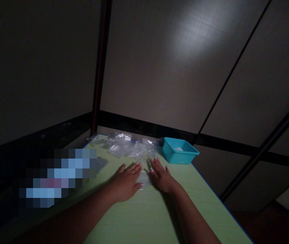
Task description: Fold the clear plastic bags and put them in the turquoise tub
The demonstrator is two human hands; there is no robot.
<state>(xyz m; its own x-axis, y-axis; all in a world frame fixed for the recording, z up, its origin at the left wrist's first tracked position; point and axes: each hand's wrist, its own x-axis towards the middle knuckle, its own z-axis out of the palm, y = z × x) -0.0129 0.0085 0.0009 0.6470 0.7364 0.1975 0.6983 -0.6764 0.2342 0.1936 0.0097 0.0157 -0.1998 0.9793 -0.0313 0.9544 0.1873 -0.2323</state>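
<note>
Flat on the green table [131,220], a small clear plastic bag [143,179] lies between my two hands. My left hand [128,181] rests over its left side, palm down with the fingers stretched out. From the right, my right hand [161,174] reaches toward the bag's other side, fingers spread; whether it touches the plastic I cannot tell. Just beyond my fingertips lies a loose pile of crumpled clear plastic bags [131,145]. Part of the small bag is hidden under my left hand.
A turquoise plastic basket [178,156] stands at the table's far right edge with something whitish inside. Another flat clear bag [101,164] lies at the left edge, beside a blurred-out patch [58,178]. Dark panelled walls [154,74] rise behind the table.
</note>
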